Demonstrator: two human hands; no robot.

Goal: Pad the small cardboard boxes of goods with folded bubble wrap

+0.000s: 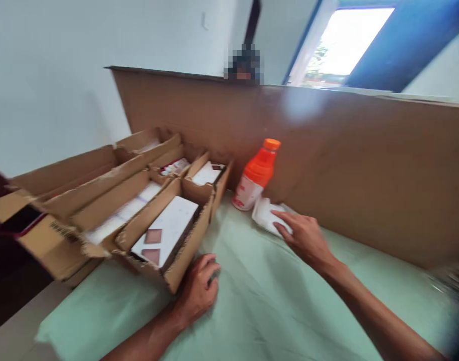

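Our right hand (308,240), half open, grips nothing, white packet (264,214) at its fingertips; our left hand (199,287), loosely curled, empty, lies farther off

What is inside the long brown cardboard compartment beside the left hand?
A white-topped, dark-sided rectangular block with two brownish squares. Whatever lies beneath it is covered and cannot be seen.

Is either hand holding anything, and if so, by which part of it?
The left hand holds nothing visible. The right hand has its fingers at the white item's right side; whether they grip it cannot be told.
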